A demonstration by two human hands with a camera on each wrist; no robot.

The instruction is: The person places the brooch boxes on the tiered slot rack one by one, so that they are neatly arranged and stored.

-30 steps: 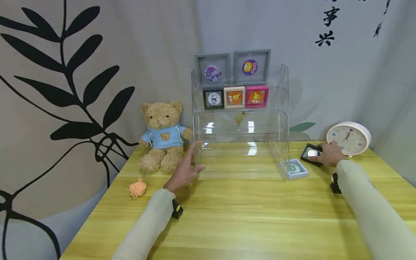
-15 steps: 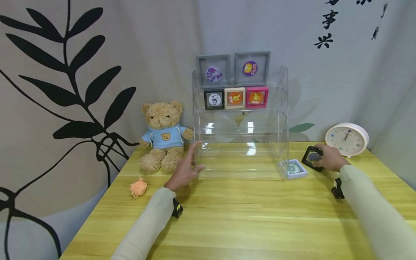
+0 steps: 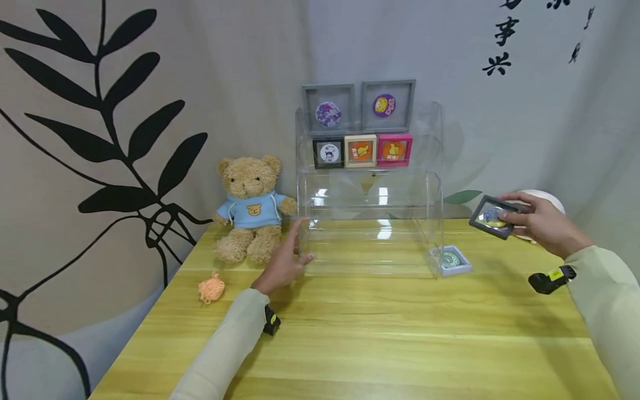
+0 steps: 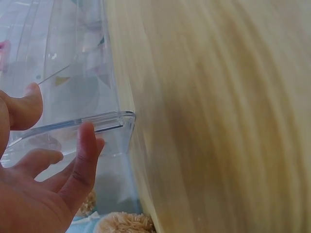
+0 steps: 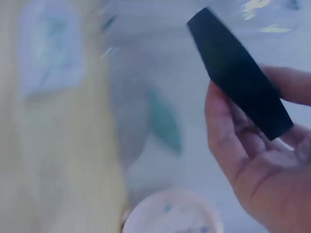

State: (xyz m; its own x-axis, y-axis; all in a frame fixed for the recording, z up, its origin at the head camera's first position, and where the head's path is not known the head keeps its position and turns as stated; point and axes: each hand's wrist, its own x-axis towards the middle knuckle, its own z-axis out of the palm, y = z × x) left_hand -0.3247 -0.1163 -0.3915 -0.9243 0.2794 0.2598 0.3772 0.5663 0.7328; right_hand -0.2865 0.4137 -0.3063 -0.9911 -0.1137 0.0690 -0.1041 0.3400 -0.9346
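Note:
My right hand (image 3: 550,222) holds a small black-framed display box (image 3: 492,216) by its right side, raised above the table. A round blue and yellow badge shows inside the box; in the right wrist view its dark edge (image 5: 238,73) faces the camera, thumb and fingers on either side. At the left front of a clear acrylic tiered rack (image 3: 370,266) is my left hand (image 3: 282,266). Its fingers are spread, thumb on one side of the rack's side panel (image 4: 73,124) and fingertips at the other. A pale lilac framed badge (image 3: 455,261) lies by the rack's right front corner.
Two grey frames (image 3: 327,109) stand on the rack's top tier, with black, cream and pink (image 3: 394,150) ones below. A teddy bear (image 3: 252,208) sits left of the rack, behind an orange yarn ball (image 3: 211,289). My right hand partly hides a white clock (image 3: 547,198).
My right hand has lifted the black-framed box off the table beside the clock, tilting its face toward the head camera. The left hand stays at the rack's left side.

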